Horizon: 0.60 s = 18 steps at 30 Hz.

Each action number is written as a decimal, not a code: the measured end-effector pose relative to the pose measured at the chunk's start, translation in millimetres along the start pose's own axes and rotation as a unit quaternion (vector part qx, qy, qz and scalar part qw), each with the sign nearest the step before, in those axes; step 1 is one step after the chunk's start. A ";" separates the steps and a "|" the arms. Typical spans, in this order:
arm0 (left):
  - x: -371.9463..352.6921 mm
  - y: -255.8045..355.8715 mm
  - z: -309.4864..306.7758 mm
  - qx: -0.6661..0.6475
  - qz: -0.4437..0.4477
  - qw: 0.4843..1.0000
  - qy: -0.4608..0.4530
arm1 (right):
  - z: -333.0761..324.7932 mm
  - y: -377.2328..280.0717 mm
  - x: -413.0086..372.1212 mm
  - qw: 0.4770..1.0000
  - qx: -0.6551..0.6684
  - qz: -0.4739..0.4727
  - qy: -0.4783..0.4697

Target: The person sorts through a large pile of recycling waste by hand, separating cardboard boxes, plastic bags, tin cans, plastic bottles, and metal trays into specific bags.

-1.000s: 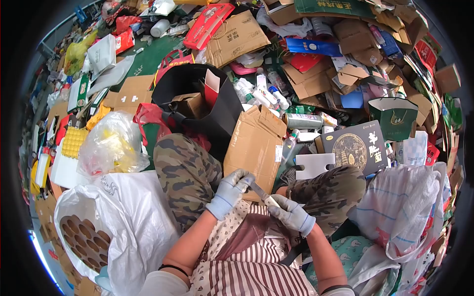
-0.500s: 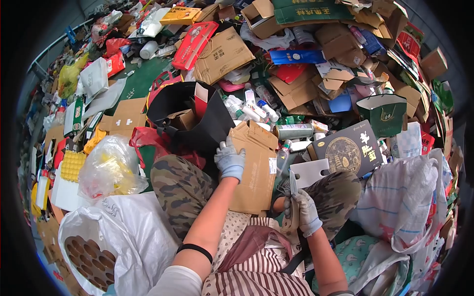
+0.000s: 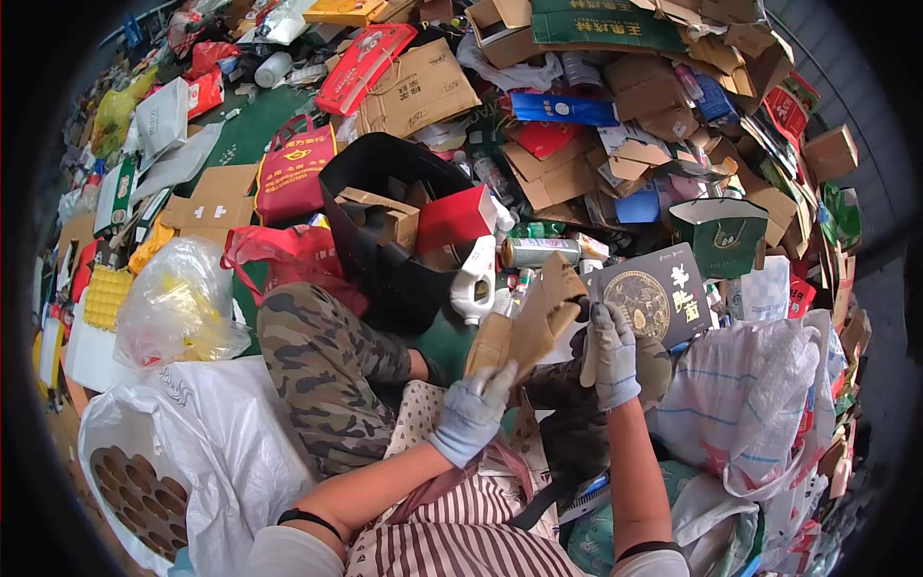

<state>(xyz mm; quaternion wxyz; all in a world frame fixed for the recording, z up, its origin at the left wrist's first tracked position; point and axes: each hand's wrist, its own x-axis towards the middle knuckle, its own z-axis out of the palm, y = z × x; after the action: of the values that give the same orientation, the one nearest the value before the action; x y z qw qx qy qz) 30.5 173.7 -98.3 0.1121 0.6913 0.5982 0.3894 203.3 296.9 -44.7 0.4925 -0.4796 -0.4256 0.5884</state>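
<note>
A flattened brown cardboard box (image 3: 538, 322) stands tilted on edge in front of my lap. My left hand (image 3: 471, 415) is closed on its near lower end, the fingertips blurred by motion. My right hand (image 3: 613, 358) is closed round a knife (image 3: 588, 361) beside the box's right edge; much of the knife is hidden by the hand. Behind the box lies a white plastic jug (image 3: 475, 281). Next to it leans a black tub (image 3: 370, 173) with a red box (image 3: 457, 219) and cardboard in it. A dark printed box (image 3: 657, 296) sits beyond my right hand.
Mixed cardboard, bottles and bags pile up at the back and right. A red bag (image 3: 288, 258) and a clear plastic bag (image 3: 183, 308) lie left of my knee. White sacks stand at left (image 3: 216, 433) and right (image 3: 745, 394). A green paper bag (image 3: 721, 236) is behind.
The cardboard box has turned from lying flat to standing on edge, farther right. My left hand has moved from its upper left side to its near end. The black tub has tipped over rightward.
</note>
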 end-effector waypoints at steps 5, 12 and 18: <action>-11.1 17.7 -12.2 -0.128 0.017 0.987 -0.097 | -5.9 9.1 -3.6 1.000 0.008 -0.008 -0.011; 67.9 1.2 -33.4 -0.217 0.110 0.948 -0.207 | -9.2 12.3 -25.7 0.998 -0.030 0.034 -0.046; 91.3 -47.7 -35.3 -0.326 0.139 0.846 -0.398 | 2.8 25.1 -44.2 0.990 -0.064 0.120 -0.040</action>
<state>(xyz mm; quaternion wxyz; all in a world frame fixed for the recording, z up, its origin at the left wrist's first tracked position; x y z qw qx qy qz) -30.2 258.6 -67.3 0.5043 0.7865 0.2385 0.2651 198.7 249.4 -62.1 0.3691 -0.5341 -0.4208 0.6336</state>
